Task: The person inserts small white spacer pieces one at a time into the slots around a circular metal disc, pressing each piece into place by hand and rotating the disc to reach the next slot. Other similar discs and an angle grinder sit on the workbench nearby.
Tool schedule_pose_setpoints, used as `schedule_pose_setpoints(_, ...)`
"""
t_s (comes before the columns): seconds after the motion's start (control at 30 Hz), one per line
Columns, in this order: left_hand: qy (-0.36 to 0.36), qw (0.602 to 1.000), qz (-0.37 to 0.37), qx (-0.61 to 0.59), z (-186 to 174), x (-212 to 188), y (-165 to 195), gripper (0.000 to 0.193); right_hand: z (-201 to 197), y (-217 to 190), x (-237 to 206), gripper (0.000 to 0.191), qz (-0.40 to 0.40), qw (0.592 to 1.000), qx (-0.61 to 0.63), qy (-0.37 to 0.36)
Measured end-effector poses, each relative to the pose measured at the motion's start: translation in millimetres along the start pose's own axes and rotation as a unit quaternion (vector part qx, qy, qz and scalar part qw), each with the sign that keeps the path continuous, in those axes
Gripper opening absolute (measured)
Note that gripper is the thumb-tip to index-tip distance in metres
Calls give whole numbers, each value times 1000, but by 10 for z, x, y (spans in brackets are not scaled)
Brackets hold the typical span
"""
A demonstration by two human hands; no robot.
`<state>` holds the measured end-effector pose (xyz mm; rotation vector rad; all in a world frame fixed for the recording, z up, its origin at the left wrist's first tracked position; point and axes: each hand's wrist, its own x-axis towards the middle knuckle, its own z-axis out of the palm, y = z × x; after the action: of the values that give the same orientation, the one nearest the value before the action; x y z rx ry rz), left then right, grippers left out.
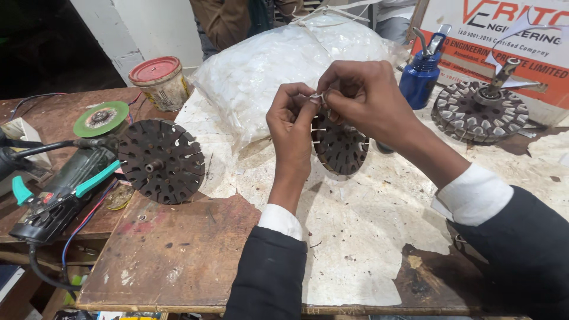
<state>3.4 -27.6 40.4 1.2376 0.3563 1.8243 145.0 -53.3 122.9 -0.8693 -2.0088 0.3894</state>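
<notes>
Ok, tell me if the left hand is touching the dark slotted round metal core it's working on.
Touching. In the head view the left hand grips the edge of the dark slotted round metal core, its fingers overlapping the rim with no gap.

Two bare hands: left hand (291, 121), right hand (364, 95). No gloves, no rings, no watch. Dark, almost black jacket sleeves on both arms, plain and smooth. White shirt cuffs poking out past each jacket sleeve, a thin white band on the left wrist, a wider folded one on the right. No buttons or marks to make out.
</notes>
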Motion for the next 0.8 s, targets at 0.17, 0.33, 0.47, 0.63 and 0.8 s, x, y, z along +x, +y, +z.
schedule_pose_setpoints(0.17, 5, 1000, 4, -17, 10, 9, -26, 8, -17, 62, 41, 6, 41, 997, 65, -20)
schedule_pose_setpoints(0.33, 4, 1000, 3, -14, -32, 20, -15, 9, -97, 9, 40, 4, 46, 995, 40, -74)
schedule_pose_setpoints(0.47, -3, 1000, 12, -16, -98, 48, -27, 11, -138, -27, 42, 7, -57, 989, -110, -85)
schedule_pose_setpoints(0.63, -13, 999, 9, -39, -138, 72, -28, 13, -142, -41, 51, 27, -221, 949, -212, -79)
schedule_pose_setpoints(0.8, -24, 997, 2, -78, -142, 59, 57, 14, -127, -41, 5, 30, -287, 922, -254, -59)
